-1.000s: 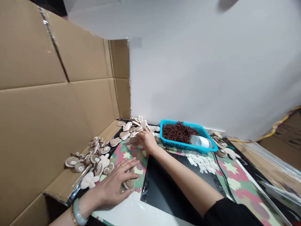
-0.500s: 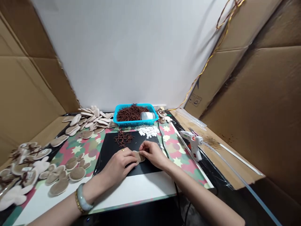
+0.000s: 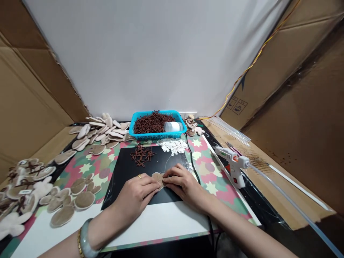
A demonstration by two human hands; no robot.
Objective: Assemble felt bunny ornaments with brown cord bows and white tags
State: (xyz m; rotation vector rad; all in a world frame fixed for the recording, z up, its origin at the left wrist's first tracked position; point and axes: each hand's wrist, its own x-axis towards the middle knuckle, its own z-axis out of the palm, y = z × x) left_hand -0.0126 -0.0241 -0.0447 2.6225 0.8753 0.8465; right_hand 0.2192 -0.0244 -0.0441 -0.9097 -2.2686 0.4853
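Note:
A small tan fabric piece [image 3: 158, 177] lies at the front part of the black mat [image 3: 126, 179], between my two hands. My left hand [image 3: 139, 191] is closed on its left side, fingertips pressed together over it. From the right, my right hand [image 3: 182, 184] pinches its right edge, and the fingers cover part of it. A thin pale thread [image 3: 167, 161] curves up from near my right fingers. Brown bows [image 3: 141, 155] lie in a loose pile on the mat behind my hands, beside a heap of small white labels [image 3: 173, 146].
A blue basket [image 3: 157, 136] of brown bows and a white roll stands at the back. A glue gun [image 3: 233, 165] with a long clear stick lies right. Tan pieces [image 3: 85, 200] and finished plush parts [image 3: 44, 172] cover the left side. A black cable [image 3: 195, 161] runs down the right.
The view has shifted, so the glue gun appears farther right. My right hand has turned lower and flatter over the fabric piece. My left hand stays on it.

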